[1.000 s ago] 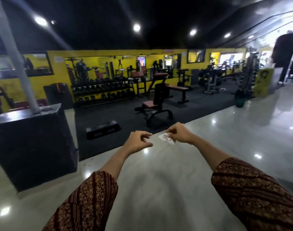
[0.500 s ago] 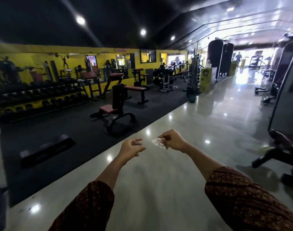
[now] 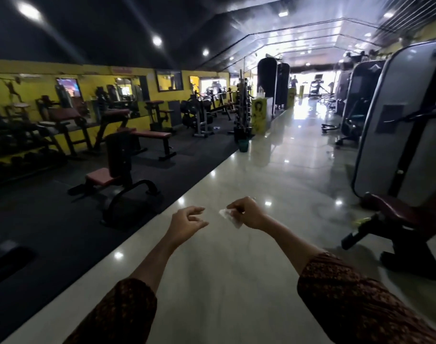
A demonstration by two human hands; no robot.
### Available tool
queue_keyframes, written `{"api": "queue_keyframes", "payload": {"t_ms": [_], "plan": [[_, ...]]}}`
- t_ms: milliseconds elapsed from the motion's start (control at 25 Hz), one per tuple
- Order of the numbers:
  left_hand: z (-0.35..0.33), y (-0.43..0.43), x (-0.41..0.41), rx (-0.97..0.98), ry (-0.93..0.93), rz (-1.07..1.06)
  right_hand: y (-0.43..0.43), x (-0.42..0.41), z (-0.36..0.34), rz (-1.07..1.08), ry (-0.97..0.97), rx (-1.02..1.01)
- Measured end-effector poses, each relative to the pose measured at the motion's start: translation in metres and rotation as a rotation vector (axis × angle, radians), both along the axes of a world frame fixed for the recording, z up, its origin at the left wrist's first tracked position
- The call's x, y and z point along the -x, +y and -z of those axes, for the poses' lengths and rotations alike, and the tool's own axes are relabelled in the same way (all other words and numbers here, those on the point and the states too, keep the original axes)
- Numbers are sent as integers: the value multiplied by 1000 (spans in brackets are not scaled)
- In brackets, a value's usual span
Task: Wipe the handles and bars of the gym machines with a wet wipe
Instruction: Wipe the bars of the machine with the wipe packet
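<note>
Head view: two hands are hovering over the glossy floor. The right hand is pinching one crumpled white wet wipe in curled fingers. The left hand, just beside it, is hanging loosely curled and holding nothing. One grey-shrouded machine is standing at right, and one red-padded seat at left.

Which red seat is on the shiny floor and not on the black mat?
The dark red seat on the right, at the foot of the big grey machine. The other red benches stand on the black mat on the left.
</note>
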State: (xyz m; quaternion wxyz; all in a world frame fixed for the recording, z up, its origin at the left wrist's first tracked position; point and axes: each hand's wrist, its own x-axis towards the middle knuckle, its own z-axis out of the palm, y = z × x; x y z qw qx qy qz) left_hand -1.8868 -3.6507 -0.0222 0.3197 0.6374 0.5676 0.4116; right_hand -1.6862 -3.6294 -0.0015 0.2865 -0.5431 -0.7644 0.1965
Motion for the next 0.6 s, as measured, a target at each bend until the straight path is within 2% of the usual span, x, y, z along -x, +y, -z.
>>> {"api": "queue_keyframes", "payload": {"t_ms": [280,600], "plan": [[27,195,-48,-24,-1,144,163,-52,32,211,32,46],[28,413,-99,6,-18,294,342,-94,12,351,97,52]]}}
